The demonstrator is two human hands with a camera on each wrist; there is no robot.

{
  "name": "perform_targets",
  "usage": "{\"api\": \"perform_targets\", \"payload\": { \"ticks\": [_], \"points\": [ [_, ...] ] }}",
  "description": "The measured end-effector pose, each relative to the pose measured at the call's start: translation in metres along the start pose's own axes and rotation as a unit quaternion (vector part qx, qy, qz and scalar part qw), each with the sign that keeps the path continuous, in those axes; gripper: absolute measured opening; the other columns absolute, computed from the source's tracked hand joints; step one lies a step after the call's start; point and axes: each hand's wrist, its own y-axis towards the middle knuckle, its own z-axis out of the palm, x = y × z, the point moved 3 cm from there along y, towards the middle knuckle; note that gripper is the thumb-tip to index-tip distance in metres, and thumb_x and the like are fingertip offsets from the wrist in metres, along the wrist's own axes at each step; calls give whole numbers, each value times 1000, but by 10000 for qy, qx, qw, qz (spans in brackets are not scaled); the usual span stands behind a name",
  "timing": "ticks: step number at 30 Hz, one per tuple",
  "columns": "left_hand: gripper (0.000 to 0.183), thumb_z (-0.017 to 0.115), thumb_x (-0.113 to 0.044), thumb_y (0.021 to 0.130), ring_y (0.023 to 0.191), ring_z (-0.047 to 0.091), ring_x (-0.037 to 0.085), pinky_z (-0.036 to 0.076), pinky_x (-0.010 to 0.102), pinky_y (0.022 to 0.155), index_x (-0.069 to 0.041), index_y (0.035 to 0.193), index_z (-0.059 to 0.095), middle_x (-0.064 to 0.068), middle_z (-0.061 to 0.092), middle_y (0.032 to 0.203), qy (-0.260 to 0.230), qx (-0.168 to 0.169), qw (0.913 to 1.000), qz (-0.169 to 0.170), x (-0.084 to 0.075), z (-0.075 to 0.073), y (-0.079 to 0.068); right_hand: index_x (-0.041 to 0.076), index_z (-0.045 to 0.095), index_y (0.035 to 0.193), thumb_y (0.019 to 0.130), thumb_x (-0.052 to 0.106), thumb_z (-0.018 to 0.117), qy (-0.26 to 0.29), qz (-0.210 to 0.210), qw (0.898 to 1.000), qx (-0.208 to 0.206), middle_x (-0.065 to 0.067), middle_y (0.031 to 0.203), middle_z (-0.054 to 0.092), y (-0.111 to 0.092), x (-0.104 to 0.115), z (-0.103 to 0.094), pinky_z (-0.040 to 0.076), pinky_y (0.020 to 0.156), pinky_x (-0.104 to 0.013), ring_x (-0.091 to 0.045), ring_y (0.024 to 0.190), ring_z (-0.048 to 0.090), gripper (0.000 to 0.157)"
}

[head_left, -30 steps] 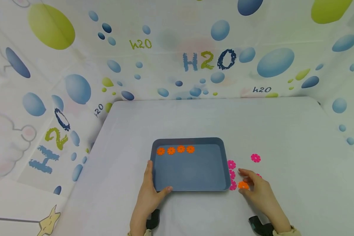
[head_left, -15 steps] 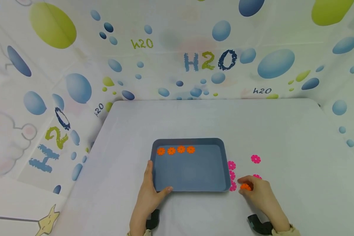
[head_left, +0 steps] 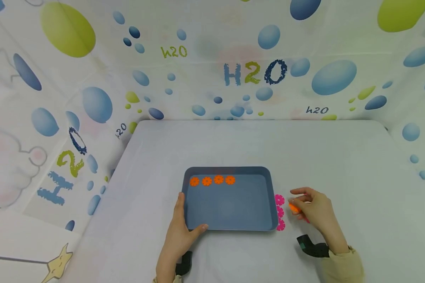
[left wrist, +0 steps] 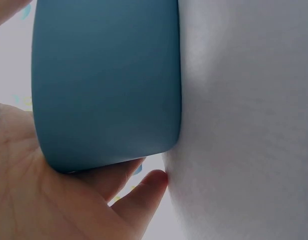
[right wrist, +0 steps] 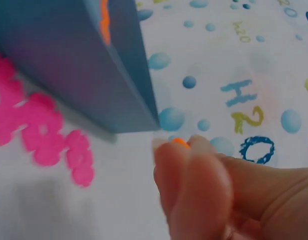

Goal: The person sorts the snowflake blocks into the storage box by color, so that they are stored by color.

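A blue-grey rectangular tray (head_left: 230,206) lies on the white table, with several orange flower-shaped discs (head_left: 207,181) in a row along its far side. My left hand (head_left: 178,232) holds the tray's near left corner, thumb at the front rim and fingers along the left wall. To the right of the tray, my right hand (head_left: 320,208) pinches another orange flower-shaped disc (head_left: 294,208) between thumb and fingers. In the right wrist view only a sliver of that disc (right wrist: 181,142) shows between the fingertips.
Three pink flower-shaped discs (head_left: 279,200) line the tray's right wall, also seen as blurred pink discs (right wrist: 46,135) in the right wrist view. More pink shows partly hidden behind my right hand. A patterned cloth (head_left: 205,78) stands beyond the table's far edge.
My right hand has gripped the orange disc from the table and moved it up and away from the near edge, now in front of the loose pink discs. The left hand holds still.
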Motion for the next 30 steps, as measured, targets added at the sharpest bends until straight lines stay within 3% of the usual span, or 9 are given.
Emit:
{"api": "perform_targets", "payload": {
  "ticks": [6, 11, 15, 25, 30],
  "points": [
    [114, 80, -37, 78, 148, 15, 42, 25, 58, 115, -9, 157, 2, 21, 7, 162, 39, 27, 10000, 0, 0, 0, -1, 1, 58, 128, 94, 25, 64, 741, -321, 9967, -21, -14, 98, 69, 17, 23, 5, 59, 63, -29, -21, 64, 71, 42],
    [115, 80, -39, 78, 148, 15, 42, 25, 59, 115, -9, 157, 1, 21, 7, 162, 16, 65, 10000, 3, -1, 0, -1, -1, 51, 136, 99, 14, 55, 1122, -611, 9915, 232, -28, 113, 66, 34, 43, 19, 59, 78, -29, -15, 77, 74, 40],
    [116, 80, -38, 78, 148, 14, 42, 24, 58, 115, -9, 157, 1, 21, 7, 162, 7, 81, 10000, -13, -1, 0, -1, -5, 49, 137, 100, 10, 53, 1329, -638, 9880, 466, -32, 118, 64, 48, 57, 34, 58, 79, -30, -18, 82, 75, 40],
    [116, 81, -36, 78, 148, 14, 41, 24, 58, 116, -9, 157, 1, 21, 7, 163, -15, 60, 10000, -26, -1, -1, 0, -8, 58, 122, 95, 8, 60, 884, -619, 9923, 605, -27, 95, 72, 72, 74, 75, 60, 65, -38, -22, 66, 73, 31],
    [115, 81, -35, 78, 149, 14, 41, 24, 58, 116, -9, 157, 1, 20, 7, 163, -32, 54, 10000, -16, -1, -1, 1, -7, 60, 122, 96, 3, 55, 455, -546, 9954, 641, -24, 93, 71, 78, 77, 90, 59, 61, -33, -19, 63, 70, 28]
  ]
}}
